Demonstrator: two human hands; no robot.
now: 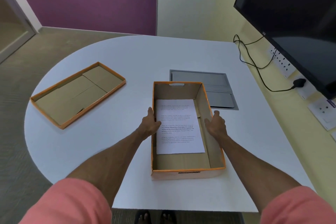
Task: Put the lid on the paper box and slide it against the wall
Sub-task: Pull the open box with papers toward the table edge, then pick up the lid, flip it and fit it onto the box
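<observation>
White desk (127,60), rounded on its left side, standing against a pale yellow wall (190,5) with a purple wall to the left. Both hands are spread wide and grip nothing. One, the left hand (150,125), presses flat against the outer left wall of the paper box (189,173); the right hand (216,123) touches its right rim, fingers apart. That box is open, near the desk's front edge, right of centre. Inside lies one printed sheet of paper (178,127), flat on the bottom. An upturned lid (76,94), holding nothing, sits well apart toward the desk's left edge. Behind the box, a grey panel (214,85) is set into the desk.
</observation>
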